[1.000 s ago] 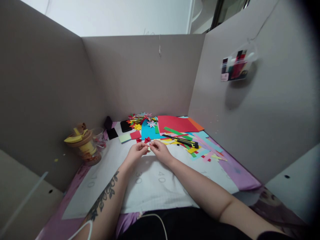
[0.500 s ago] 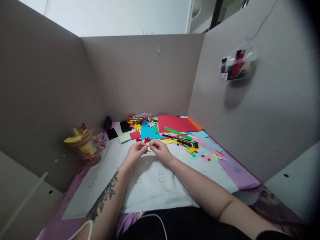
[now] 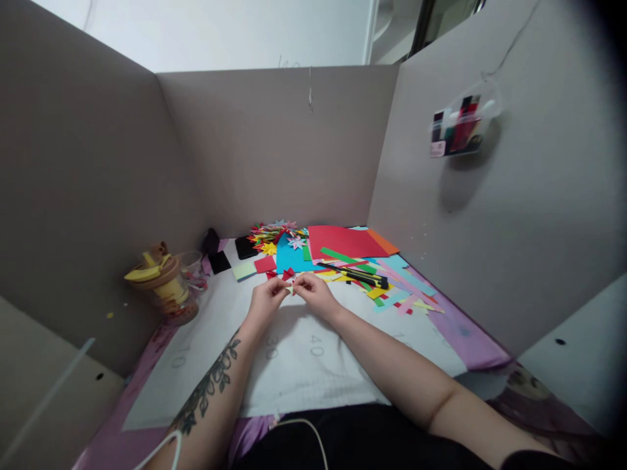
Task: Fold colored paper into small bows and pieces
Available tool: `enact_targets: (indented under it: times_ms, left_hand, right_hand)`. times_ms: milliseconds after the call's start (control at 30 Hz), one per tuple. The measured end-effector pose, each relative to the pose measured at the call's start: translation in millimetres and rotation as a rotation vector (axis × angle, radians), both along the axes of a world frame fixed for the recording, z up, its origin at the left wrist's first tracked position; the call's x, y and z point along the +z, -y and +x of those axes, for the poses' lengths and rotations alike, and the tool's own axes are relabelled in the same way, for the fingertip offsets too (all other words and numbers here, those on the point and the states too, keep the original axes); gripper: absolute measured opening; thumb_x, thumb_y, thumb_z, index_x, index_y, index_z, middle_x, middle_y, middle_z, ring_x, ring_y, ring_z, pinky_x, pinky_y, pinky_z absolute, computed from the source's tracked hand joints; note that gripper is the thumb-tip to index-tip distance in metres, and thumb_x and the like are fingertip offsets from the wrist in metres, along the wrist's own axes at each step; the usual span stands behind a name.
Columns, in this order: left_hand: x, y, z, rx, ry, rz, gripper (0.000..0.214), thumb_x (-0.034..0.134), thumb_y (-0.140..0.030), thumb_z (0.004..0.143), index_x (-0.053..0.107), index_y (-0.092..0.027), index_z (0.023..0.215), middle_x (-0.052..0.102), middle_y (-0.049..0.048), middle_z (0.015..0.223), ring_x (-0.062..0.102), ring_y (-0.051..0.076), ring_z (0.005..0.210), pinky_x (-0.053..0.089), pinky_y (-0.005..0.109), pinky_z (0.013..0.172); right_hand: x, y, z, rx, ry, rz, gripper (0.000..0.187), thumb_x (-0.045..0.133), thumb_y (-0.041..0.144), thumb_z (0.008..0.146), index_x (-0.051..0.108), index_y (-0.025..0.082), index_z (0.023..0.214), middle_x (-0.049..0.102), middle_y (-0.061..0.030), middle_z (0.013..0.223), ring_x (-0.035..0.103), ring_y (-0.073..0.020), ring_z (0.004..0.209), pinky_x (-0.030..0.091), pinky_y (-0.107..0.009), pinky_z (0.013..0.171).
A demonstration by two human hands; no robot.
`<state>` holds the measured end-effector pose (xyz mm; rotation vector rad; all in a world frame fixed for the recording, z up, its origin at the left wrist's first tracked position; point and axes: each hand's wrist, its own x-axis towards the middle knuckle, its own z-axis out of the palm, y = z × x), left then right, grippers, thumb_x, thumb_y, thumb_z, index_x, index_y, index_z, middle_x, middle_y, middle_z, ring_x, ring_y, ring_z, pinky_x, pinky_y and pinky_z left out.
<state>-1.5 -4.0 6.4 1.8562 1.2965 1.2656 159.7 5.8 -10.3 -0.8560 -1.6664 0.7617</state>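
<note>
My left hand (image 3: 267, 298) and my right hand (image 3: 313, 294) meet over the white sheet, fingertips pinched together. Between them is a small folded paper piece (image 3: 290, 290), pale green with some red; the fingers cover most of it. Just beyond the fingertips lie small red folded paper pieces (image 3: 288, 273). A red paper square (image 3: 265, 264) and a pale green paper square (image 3: 244, 271) rest behind my left hand. Past my right hand is a black and yellow utility knife (image 3: 360, 277), lying across loose paper strips (image 3: 392, 300).
Folded paper stars (image 3: 274, 234) are heaped at the back, near a black phone (image 3: 246, 247). Red paper sheets (image 3: 343, 241) and a blue sheet (image 3: 294, 258) lie beside them. A pot-shaped container (image 3: 161, 281) stands left. A clear pouch (image 3: 463, 127) hangs on the right wall.
Both hands stay together at nearly the same spot, with the fingertips shifted slightly around the paper piece. The left forearm has turned a little, showing more of its tattoo.
</note>
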Motion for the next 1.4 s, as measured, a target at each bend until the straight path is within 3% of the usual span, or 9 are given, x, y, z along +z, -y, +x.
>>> enact_targets:
  times_ms: [467,600,833,1000,1400]
  left_hand:
    - [-2.1,-1.3,-3.0,-0.084,0.019,0.048,0.007,0.063,-0.021,0.069,0.068,-0.017,0.071,0.071,0.0059,0.08,0.064,0.019,0.076,0.048,0.028,0.072]
    - [0.2,-0.7,-1.2,-0.085,0.072,-0.029,0.01,0.065,-0.024,0.067,0.069,-0.016,0.072,0.07,0.0055,0.078,0.064,0.019,0.074,0.048,0.029,0.071]
    - [8.2,2.8,-0.4,-0.217,0.277,-0.283,0.036,0.061,-0.046,0.074,0.069,-0.012,0.08,0.068,0.0068,0.077,0.062,0.018,0.074,0.05,0.029,0.073]
    - [8.0,3.3,-2.3,-0.203,0.226,-0.29,0.034,0.068,-0.045,0.068,0.066,-0.012,0.073,0.065,0.0047,0.067,0.059,0.015,0.064,0.047,0.025,0.062]
    - [17.9,10.2,1.3,-0.233,0.2,-0.302,0.029,0.067,-0.042,0.067,0.066,-0.013,0.07,0.065,0.0045,0.067,0.059,0.015,0.064,0.047,0.025,0.061]
  right_hand:
    - [1.2,-0.1,0.8,0.059,-0.008,0.099,0.005,0.059,0.017,0.072,0.062,0.019,0.068,0.06,-0.002,0.076,0.056,-0.0156,0.079,0.044,-0.026,0.068]
    - [5.1,4.3,0.6,0.01,0.033,0.102,0.006,0.056,0.016,0.072,0.059,0.018,0.068,0.058,-0.0015,0.076,0.054,-0.0148,0.077,0.044,-0.026,0.07]
    - [10.8,8.1,0.8,-0.021,0.029,0.07,0.006,0.051,0.018,0.075,0.054,0.018,0.069,0.055,-0.0006,0.073,0.051,-0.0131,0.069,0.042,-0.025,0.065]
    - [10.2,8.5,1.1,0.005,0.042,0.077,0.007,0.051,0.02,0.076,0.054,0.018,0.071,0.055,-0.0002,0.071,0.051,-0.013,0.068,0.042,-0.025,0.064]
    - [6.4,4.7,2.7,0.093,-0.042,-0.022,0.012,0.057,0.028,0.076,0.054,0.017,0.072,0.057,0.0004,0.071,0.054,-0.0117,0.066,0.045,-0.024,0.063]
